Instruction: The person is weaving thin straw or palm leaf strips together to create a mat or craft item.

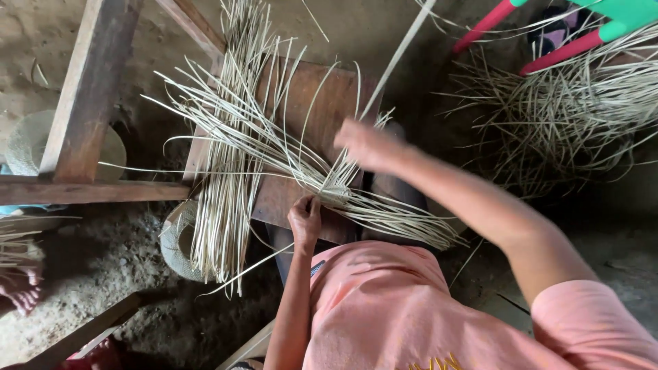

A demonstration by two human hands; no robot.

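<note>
Pale, flat straw strips (253, 147) are seen fanned across a worn brown wooden worktop (329, 103), where a small woven patch (336, 188) of tight, criss-crossed strands is being held at the near edge. The left hand (305, 219) is pressed down on the strips just beside the woven patch, its fingers curled together over the strands. The right hand (367, 145) is raised just above the patch, blurred, with one long strip (397, 55) pinched in its fingers and drawn up and away from the worktop. A loose bundle of straight strips (219, 226) is draped over the worktop's left edge, hanging towards the earthen floor (103, 267). Two rounded, finely woven straw pieces (177, 240) are set left of the worktop, one partly hidden behind rough timber beams (86, 89). A tangled heap of thin, wiry straw (562, 116) lies right of the worktop, beneath pink and green plastic legs (548, 56). A salmon-pink shirt (384, 308) is worn.
</note>
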